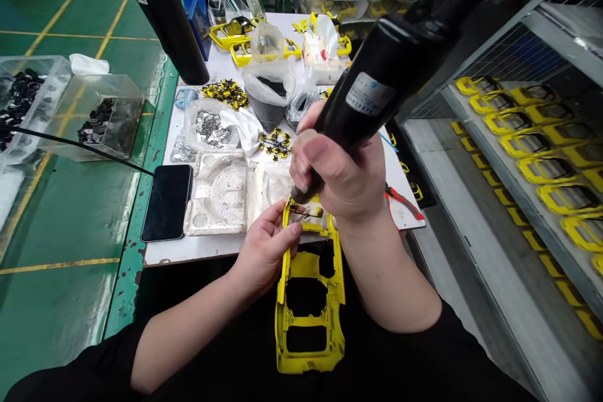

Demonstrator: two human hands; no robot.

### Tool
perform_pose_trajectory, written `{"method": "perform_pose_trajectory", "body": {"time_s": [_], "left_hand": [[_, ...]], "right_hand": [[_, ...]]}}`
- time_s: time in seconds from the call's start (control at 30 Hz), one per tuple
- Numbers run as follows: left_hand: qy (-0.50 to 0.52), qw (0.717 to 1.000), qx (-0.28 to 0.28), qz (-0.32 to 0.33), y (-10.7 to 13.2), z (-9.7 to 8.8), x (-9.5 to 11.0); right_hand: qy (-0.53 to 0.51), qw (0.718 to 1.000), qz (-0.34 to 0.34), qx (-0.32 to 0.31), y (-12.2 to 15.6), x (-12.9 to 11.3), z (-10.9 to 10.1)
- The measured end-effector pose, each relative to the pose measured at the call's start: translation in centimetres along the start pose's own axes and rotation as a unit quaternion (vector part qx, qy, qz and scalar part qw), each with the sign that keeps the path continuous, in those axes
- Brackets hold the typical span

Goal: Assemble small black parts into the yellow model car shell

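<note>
A yellow plastic frame (308,314) with several cut-outs rests against my lap, its top end at the table's front edge. My left hand (266,248) grips the frame's upper left side, fingers closed round it. My right hand (339,169) is wrapped round a black electric screwdriver (381,85), held tilted, with its tip pressed down onto the frame's top end. A small dark part sits at the tip, too small to name.
On the white table (198,250) lie a black phone (167,201), a grey moulded tray (221,191), bags of small metal and yellow-black parts (226,93), red pliers (400,198) and a black bottle (164,12). Clear bins (101,116) stand left. Shelves (541,157) of yellow frames run right.
</note>
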State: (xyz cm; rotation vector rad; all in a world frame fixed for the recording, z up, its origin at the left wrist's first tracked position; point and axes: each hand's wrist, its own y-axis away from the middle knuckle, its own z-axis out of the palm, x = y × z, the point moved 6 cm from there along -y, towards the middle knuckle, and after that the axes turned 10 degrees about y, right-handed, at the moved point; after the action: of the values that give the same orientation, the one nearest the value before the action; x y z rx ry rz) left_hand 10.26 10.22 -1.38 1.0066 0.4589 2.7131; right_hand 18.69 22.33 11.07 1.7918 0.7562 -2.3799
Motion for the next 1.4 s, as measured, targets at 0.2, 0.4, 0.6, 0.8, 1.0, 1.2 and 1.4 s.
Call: {"method": "perform_pose_trajectory", "body": {"time_s": [0.2, 0.4, 0.6, 0.8, 1.0, 1.2, 1.4], "left_hand": [[0.004, 1.0, -0.005, 0.004, 0.0, -0.17, -0.15], [-0.001, 1.0, -0.002, 0.008, -0.01, -0.24, -0.14], [0.003, 1.0, -0.003, 0.007, 0.07, -0.21, -0.16], [-0.005, 1.0, 0.001, 0.004, 0.0, -0.14, -0.08], [-0.005, 1.0, 0.001, 0.002, 0.1, -0.02, 0.0], [0.0, 1.0, 0.008, 0.002, 0.03, -0.02, -0.01], [0.005, 1.0, 0.008, 0.001, 0.06, 0.14, 0.05]], "right_hand": [[0.041, 0.998, 0.037, 0.04, 0.38, -0.27, 0.16], [0.013, 0.999, 0.011, 0.047, 0.54, -0.38, 0.27], [0.071, 0.994, 0.036, 0.077, 0.42, -0.27, 0.33], [0.068, 0.994, 0.034, 0.081, 0.2, -0.65, 0.61], [0.058, 0.996, 0.021, 0.066, -0.01, -0.32, 0.51], [0.054, 0.997, 0.002, 0.06, -0.13, -0.38, 0.51], [0.082, 0.995, 0.029, 0.055, -0.24, -0.44, 0.5]]}}
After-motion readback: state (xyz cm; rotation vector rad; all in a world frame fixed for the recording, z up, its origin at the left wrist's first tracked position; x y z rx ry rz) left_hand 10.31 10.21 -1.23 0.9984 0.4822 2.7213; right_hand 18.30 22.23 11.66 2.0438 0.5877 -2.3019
